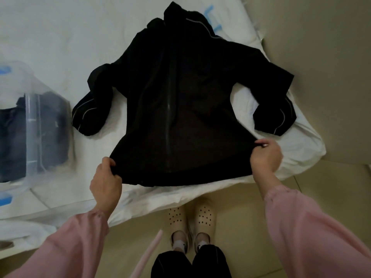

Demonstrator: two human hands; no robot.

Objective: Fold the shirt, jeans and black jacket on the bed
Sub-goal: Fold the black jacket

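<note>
Lying zip-side up on the bed (60, 37), the black jacket (180, 97) was spread out flat, with its collar at the far end and both sleeves bent inward beside the body. No fold had yet been made in it. The hem's left corner was gripped by the left hand (105, 177), fingers curled round the cloth, and the hem's right corner was pinched by the right hand (266, 155); the hem was drawn taut between them, which was judged to be smoothing ahead of a first fold.

To the left of the jacket a clear plastic box (30, 109) was seen, with dark folded garments (52, 121) inside. These were taken to be the jeans and perhaps the shirt, already done, though it could not be told for certain through the cloudy wall. If so, only the jacket was left.

No brand or label could be read on the jacket. Blue marks (210, 15) on the bedding beyond the jacket's collar were too partial to be made out as writing.
</note>
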